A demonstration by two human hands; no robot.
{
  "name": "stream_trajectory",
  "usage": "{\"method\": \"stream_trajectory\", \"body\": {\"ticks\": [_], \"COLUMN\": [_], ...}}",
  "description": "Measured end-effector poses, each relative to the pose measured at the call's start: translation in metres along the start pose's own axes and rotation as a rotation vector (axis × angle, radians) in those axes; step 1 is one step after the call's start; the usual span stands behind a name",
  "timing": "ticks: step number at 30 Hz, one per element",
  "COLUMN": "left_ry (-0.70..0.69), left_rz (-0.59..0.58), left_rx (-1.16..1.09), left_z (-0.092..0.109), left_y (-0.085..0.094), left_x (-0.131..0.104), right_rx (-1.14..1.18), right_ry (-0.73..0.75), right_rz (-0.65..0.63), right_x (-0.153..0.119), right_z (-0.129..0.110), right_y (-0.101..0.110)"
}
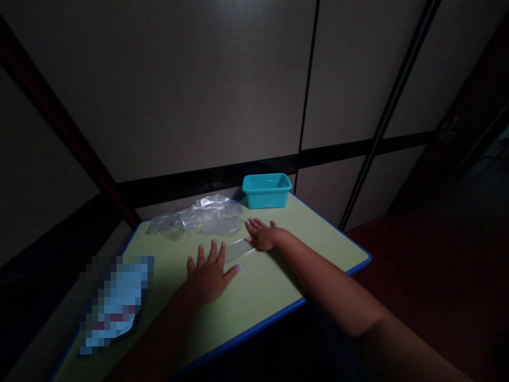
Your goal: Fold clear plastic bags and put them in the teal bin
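Your left hand (209, 276) lay palm-down, fingers splayed, gripping nothing; your right hand (263, 237) lay flattened too, with no visible hold. The clear plastic piece (240, 250) lay between them on the tabletop (254, 292) (its edges were faint). Light, even outward strokes seemed best for smoothing it. Crumpled plastic (209, 216) and a turquoise basket (268, 199) stood beyond.

no lettering, brand or number can be read. on the table (262, 286), left of the turquoise basket (267, 200) and nearer the viewer, a bluish object (121, 297) is pixelated, its reddish patches illegible.
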State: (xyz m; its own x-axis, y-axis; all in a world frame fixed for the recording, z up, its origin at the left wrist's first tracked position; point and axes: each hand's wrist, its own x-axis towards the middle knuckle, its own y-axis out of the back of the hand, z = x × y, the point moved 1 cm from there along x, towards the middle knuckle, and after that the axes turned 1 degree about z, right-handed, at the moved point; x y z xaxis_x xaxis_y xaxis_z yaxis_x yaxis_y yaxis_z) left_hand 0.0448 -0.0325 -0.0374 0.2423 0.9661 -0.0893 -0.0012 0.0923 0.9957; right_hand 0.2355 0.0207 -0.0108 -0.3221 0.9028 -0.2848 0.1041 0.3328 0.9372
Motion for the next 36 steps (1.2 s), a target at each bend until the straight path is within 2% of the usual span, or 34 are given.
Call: {"method": "stream_trajectory", "body": {"ticks": [5,8,12,15,18,23,27,31,36], "left_ry": [0.018,-0.005,-0.206,-0.406,-0.502,-0.516,-0.486,-0.502,-0.51], "left_rz": [-0.045,0.011,0.151,0.132,0.077,0.057,0.017,-0.001,0.014], "left_rx": [0.005,0.018,-0.001,-0.072,-0.115,-0.116,-0.11,-0.1,-0.093], "left_z": [0.0,0.004,0.016,0.024,0.028,0.028,0.027,0.027,0.026], "left_y": [0.004,0.007,0.013,0.017,0.017,0.015,0.011,0.009,0.008], "left_x": [-0.002,-0.004,-0.007,-0.008,-0.006,-0.001,0.002,0.004,0.005], "right_rx": [-0.004,-0.017,-0.007,0.062,0.106,0.028,-0.019,-0.036,-0.027], "right_ry": [-0.043,-0.102,-0.107,-0.045,-0.084,-0.141,-0.157,-0.04,0.081], "right_rz": [-0.049,-0.038,0.096,0.262,0.353,0.271,0.314,0.36,0.301], "right_x": [0.001,0.0,-0.001,-0.002,-0.001,0.001,0.005,0.008,0.009], "right_z": [0.03,0.041,0.046,0.047,0.048,0.044,0.035,0.026,0.024], "right_y": [0.013,0.017,0.021,0.027,0.033,0.034,0.025,0.016,0.016]}}
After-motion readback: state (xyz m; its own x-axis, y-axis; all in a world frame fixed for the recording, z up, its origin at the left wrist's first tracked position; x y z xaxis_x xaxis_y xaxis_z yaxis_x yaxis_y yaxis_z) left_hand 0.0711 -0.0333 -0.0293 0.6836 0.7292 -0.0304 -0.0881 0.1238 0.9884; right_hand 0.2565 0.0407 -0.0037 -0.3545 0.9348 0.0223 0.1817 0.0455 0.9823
